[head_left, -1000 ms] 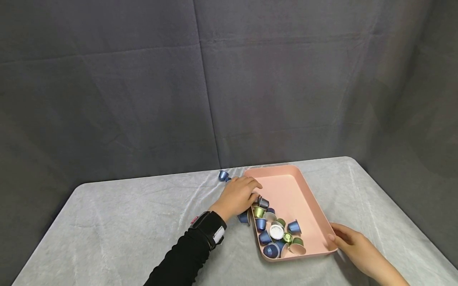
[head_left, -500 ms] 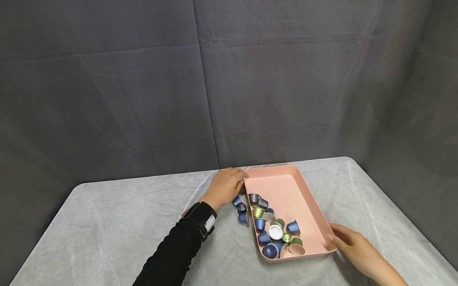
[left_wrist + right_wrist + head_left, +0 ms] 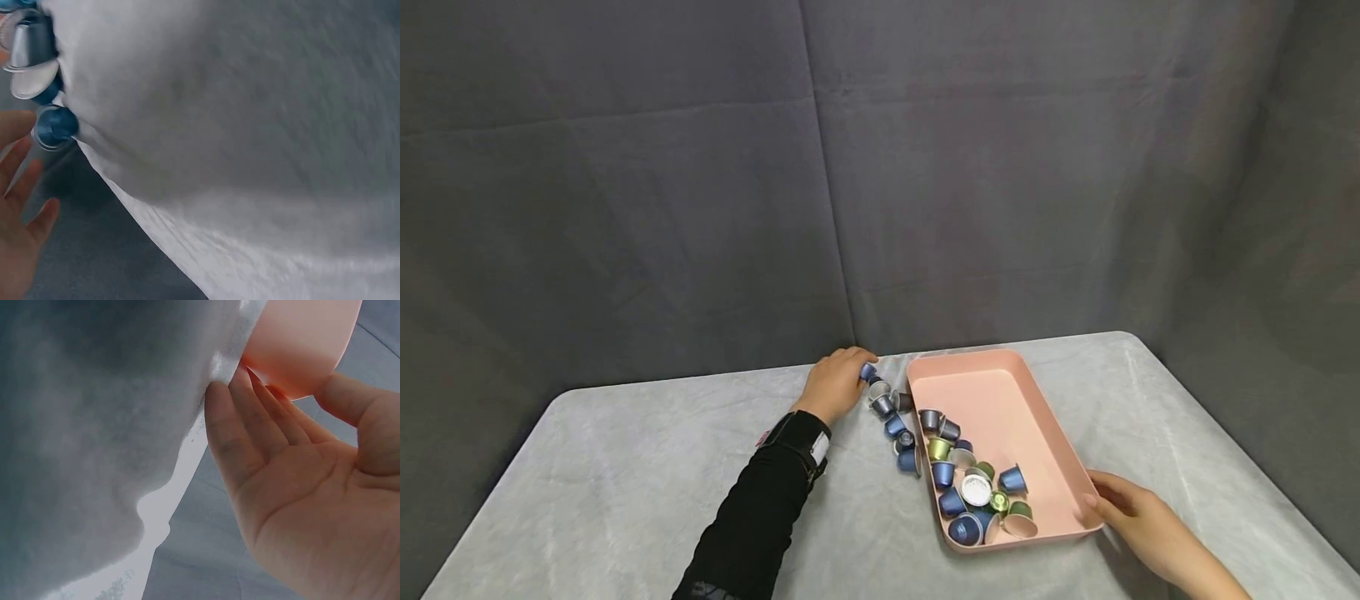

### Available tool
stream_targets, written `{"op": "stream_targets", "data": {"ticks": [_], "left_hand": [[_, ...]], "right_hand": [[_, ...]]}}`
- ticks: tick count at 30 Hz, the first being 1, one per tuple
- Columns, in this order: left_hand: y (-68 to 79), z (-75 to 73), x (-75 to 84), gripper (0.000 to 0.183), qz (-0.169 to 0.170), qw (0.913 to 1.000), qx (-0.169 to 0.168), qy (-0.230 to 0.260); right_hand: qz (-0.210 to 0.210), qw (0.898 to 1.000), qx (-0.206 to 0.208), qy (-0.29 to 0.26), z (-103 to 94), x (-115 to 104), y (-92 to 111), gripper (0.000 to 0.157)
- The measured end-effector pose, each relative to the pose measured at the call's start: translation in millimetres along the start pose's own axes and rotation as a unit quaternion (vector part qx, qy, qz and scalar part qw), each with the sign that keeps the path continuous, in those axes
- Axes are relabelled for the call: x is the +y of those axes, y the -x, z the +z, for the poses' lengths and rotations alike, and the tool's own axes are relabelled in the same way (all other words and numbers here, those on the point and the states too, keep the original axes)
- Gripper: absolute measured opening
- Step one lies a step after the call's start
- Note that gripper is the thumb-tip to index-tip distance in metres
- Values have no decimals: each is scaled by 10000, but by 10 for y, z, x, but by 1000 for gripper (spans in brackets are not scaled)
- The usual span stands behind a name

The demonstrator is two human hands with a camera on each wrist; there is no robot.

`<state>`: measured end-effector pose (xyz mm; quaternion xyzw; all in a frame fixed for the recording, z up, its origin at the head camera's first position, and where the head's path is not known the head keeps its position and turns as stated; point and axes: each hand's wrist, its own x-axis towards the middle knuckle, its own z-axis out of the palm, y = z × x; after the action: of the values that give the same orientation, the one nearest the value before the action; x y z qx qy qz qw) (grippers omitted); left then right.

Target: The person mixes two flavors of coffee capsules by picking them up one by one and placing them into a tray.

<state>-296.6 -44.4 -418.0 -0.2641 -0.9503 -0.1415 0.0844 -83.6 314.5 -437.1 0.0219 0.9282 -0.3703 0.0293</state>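
A pink tray (image 3: 1051, 442) lies on the cloth-covered table with several coffee capsules, blue, green and grey, gathered in its near left part. My right hand (image 3: 1142, 521) holds the tray's near right corner, thumb at the rim and fingers under it, as the right wrist view also shows. Along the tray's left side runs a loose line of capsules on the table. At the far end of that line my left hand (image 3: 833, 385) is beside a blue capsule (image 3: 868, 372). In the left wrist view its fingers are apart, fingertips close to the blue capsule (image 3: 56, 126).
A grey cloth (image 3: 647, 483) covers the table, whose far edge is just behind the left hand. Dark grey curtains (image 3: 700, 208) hang behind and to the right. A blue capsule (image 3: 908, 461) lies against the tray's left wall.
My left hand has moved left and away from me, from over the tray's left rim to the far end of the capsule line, uncovering several capsules. The right hand stays at the tray corner.
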Motion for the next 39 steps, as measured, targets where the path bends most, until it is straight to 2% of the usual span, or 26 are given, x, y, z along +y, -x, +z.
{"op": "stream_targets", "data": {"ticks": [6, 10, 16, 20, 28, 33, 39], "left_hand": [[-18, 90, 20, 39, 144, 9967, -168, -782], [-35, 137, 47, 36, 61, 9933, -276, -1123], [-1, 171, 54, 19, -198, 9950, -145, -963], [11, 194, 25, 18, -337, 9956, -133, -866], [19, 182, -1, 28, -520, 9918, -599, -998], [70, 147, 26, 28, -466, 9929, -595, -914], [102, 171, 27, 26, -359, 9939, -469, -931]], "right_hand": [[47, 10000, -48, 34, -15, 10, 13, 47], [-2, 10000, 28, 91, -14, 19, 30, 45], [52, 9999, -30, 80, -23, 7, 26, 46], [104, 9999, -87, 73, -32, -3, 12, 48], [78, 9999, -53, 85, -28, -4, 8, 47], [82, 9999, -38, 79, -26, 9, 10, 47], [17, 10000, -14, 31, -28, 23, 12, 46]]}}
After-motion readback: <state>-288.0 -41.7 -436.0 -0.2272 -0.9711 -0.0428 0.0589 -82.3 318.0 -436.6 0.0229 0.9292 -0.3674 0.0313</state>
